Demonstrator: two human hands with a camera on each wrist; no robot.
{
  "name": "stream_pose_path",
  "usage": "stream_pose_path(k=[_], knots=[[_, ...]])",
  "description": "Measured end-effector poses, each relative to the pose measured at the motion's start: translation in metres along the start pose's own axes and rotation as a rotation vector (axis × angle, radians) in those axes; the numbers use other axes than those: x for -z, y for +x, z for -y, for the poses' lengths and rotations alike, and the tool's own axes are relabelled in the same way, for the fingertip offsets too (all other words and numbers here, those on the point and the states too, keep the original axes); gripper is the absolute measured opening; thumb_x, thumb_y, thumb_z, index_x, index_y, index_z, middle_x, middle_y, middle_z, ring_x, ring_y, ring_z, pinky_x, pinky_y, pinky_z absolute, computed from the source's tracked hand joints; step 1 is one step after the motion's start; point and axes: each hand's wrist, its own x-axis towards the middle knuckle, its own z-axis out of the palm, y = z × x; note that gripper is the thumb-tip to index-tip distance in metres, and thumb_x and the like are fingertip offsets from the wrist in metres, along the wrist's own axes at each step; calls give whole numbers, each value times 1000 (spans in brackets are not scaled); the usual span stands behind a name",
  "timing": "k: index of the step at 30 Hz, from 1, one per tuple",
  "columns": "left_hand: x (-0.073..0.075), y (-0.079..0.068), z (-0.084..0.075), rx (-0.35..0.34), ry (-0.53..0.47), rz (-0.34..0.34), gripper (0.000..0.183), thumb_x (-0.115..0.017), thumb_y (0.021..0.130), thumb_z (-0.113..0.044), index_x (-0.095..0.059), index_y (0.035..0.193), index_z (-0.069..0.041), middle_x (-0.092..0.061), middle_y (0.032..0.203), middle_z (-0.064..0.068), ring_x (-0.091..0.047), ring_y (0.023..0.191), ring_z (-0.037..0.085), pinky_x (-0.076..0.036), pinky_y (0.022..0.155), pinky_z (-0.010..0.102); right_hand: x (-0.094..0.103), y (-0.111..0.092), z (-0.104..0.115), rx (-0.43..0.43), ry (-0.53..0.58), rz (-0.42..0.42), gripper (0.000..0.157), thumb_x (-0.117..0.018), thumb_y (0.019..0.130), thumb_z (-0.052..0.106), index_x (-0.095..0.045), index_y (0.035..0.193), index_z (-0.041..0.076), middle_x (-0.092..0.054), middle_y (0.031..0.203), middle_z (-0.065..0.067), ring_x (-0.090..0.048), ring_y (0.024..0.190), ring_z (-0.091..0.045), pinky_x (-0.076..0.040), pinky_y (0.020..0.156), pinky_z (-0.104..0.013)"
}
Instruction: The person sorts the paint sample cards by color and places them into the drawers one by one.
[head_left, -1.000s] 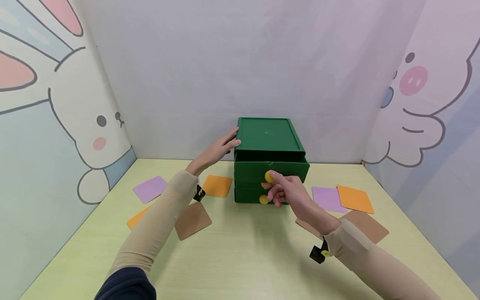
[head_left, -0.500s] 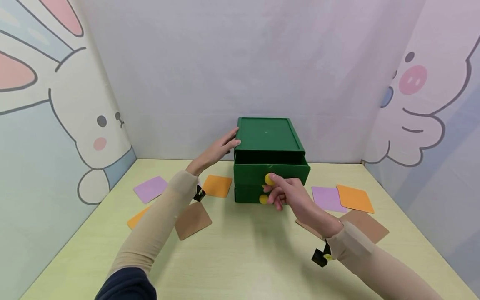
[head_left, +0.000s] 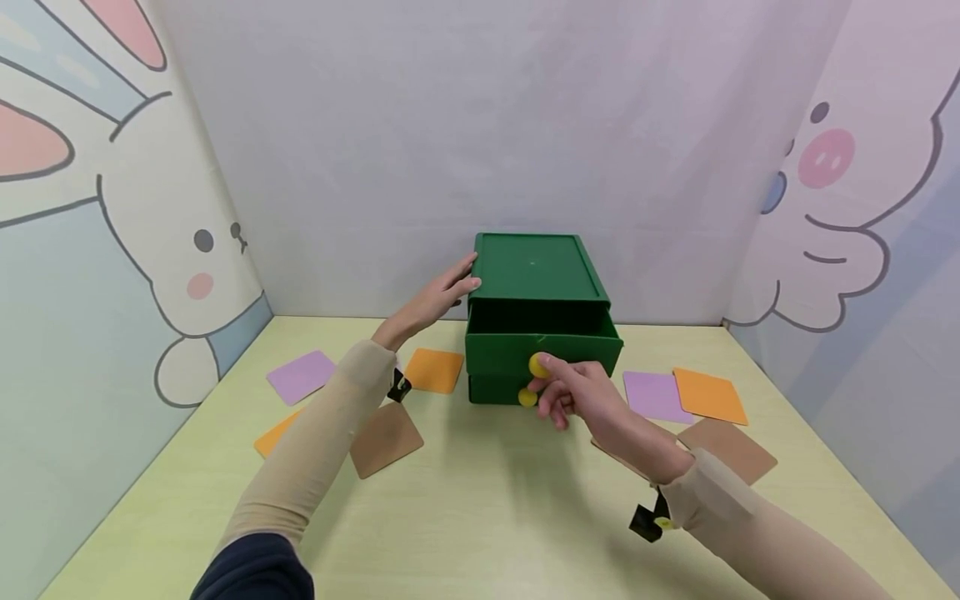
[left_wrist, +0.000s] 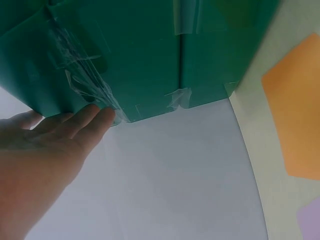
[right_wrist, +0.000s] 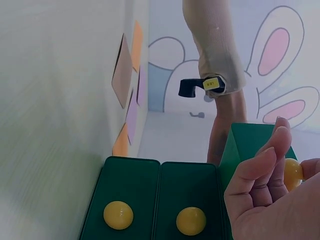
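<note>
With right hand (head_left: 592,398), pinches yellow knob (head_left: 536,365) of jutting top drawer (head_left: 495,354). With straight-fingered left hand (head_left: 427,307), touches side of green cabinet (head_left: 536,265), near back of desk (head_left: 465,517). Looks like light, stiff, smooth plastic, apt to slide when tugged; best gripped at knob, steadied by sides.

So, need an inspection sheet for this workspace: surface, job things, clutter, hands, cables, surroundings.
Surface: pale table, flat.
Job things: green cabinet, top drawer partly out, two lower drawers closed; clear tape on its left side.
Clutter: orange cards, purple cards and brown cards on both sides, some overlapping.
Hands: left hand touches the cabinet's left side; right hand pinches the top drawer's yellow knob.
Cables: nothing seen.
Surroundings: plain back wall, cartoon animals on side walls.
</note>
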Motion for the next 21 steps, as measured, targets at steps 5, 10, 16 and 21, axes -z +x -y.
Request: stream_pose_path(k=[5,10,16,21], knots=[[0,0,0,-1,-6,-8,65,-38,102,-44,-7,157,-28,-8,164,-4,-14,151,19,-25,117,54,0,-4,1,13,0,25,61,-49,96,53,-63,96,-7,-65,59,-1,-50,46,-12,-48,53,-25],[-1,0,1,-3,-8,-13,64,-39,103,-43,-7,157,-28,-8,164,-5,-15,151,19,-26,117,54,-1,-8,2,10,-3,46,60,-49,97,52,-62,96,-6,-65,59,0,-50,45,-12,-47,53,-25],[0,1,0,3,-2,-19,66,-40,101,-46,-8,156,-29,-9,164,-5,-15,151,18,-28,116,52,-1,-10,1,9,-15,56,61,-48,96,53,-62,96,-6,-65,59,-1,-50,45,-13,-47,54,-26],[-1,1,2,-7,0,-11,67,-39,101,-47,-7,156,-28,-8,164,-5,-15,151,19,-28,116,53,-1,-13,0,-11,-11,57,61,-48,96,54,-63,98,-5,-65,60,-1,-50,45,-13,-47,55,-25]])
